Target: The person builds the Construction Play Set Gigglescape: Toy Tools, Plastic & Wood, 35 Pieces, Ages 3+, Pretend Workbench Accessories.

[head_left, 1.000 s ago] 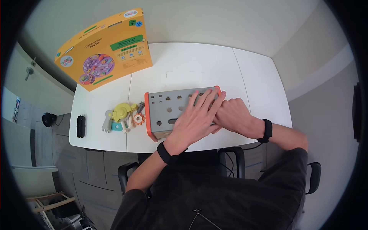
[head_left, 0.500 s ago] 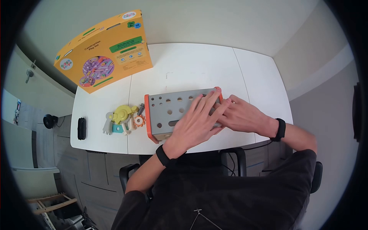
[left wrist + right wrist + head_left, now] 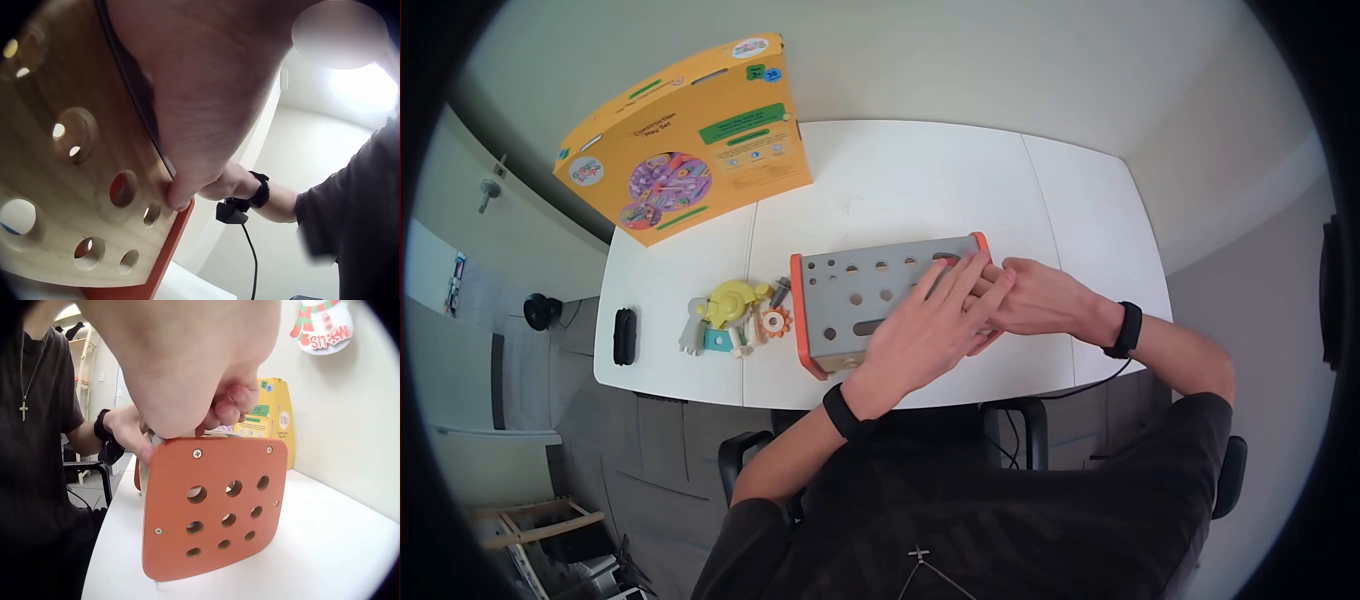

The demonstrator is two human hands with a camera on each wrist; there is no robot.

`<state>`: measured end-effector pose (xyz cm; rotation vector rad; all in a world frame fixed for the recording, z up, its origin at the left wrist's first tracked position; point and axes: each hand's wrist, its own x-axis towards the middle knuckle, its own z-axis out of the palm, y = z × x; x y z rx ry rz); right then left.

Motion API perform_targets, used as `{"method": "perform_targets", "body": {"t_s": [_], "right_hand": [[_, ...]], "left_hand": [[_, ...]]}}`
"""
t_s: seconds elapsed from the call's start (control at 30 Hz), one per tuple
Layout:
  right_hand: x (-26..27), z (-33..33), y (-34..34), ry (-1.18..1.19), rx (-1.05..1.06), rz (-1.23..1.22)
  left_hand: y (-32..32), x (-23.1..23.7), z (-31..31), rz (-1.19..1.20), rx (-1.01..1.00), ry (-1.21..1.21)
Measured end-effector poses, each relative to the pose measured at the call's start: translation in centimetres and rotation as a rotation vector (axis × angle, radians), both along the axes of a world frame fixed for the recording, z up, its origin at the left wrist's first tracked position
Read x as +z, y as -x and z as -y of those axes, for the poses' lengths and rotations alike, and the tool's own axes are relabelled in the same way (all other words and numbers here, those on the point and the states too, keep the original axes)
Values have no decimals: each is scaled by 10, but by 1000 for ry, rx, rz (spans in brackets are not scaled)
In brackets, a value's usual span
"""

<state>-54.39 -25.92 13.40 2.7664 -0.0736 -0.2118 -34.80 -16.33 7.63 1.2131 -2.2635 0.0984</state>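
Observation:
A grey toy bench [image 3: 829, 310] with holes in its top and orange end panels stands on the white table. My left hand [image 3: 920, 325] lies on its right half, fingers straight and spread, the tips over my right hand's fingers. In the left wrist view its thumb [image 3: 181, 194] touches the wooden side [image 3: 69, 194] near an orange edge. My right hand [image 3: 1045, 300] is at the bench's right end with curled fingers; in the right wrist view it rests above the orange end panel [image 3: 212, 509]. Whether its fingertips pinch anything is hidden.
Toy parts lie left of the bench, among them a yellow piece [image 3: 730, 303] and an orange gear [image 3: 776, 321]. A black case [image 3: 625, 337] is farther left. A tall yellow box [image 3: 690, 150] stands at the back left of the table [image 3: 900, 180].
The head view has shifted slightly. My right hand has turned and its wrist has moved outward to the right; my left fingertips now overlap its fingers. The bench stays about where it was.

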Motion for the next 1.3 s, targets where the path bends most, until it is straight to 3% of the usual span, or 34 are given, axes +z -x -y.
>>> {"method": "perform_targets", "body": {"t_s": [0.23, 0.33, 0.4, 0.5, 0.53, 0.63, 0.77, 1.0, 1.3], "right_hand": [[-17, 2, 9, -49, -36, 49], [-8, -5, 6, -192, -136, 89], [4, -18, 4, -242, -277, 36], [15, -36, 1, -383, -341, 302], [13, -40, 1, -404, -390, 357], [7, -51, 3, -462, -505, 492], [-5, -63, -3, -578, -575, 609], [-20, -73, -6, -701, -631, 652], [-22, -87, -4, -735, -712, 806]], "left_hand": [[-8, 12, -3, -250, -128, -53], [-28, 26, -14, -684, -291, -174], [-66, 29, -29, -616, -34, -158], [-132, 23, -34, -778, 436, -144], [-160, 5, -29, -575, 531, -74], [-198, -28, -24, -176, 656, -234], [-197, -69, -14, 23, 618, -299], [-197, -87, -1, 114, 666, -278], [-203, -67, 7, 123, 778, -199]]}}
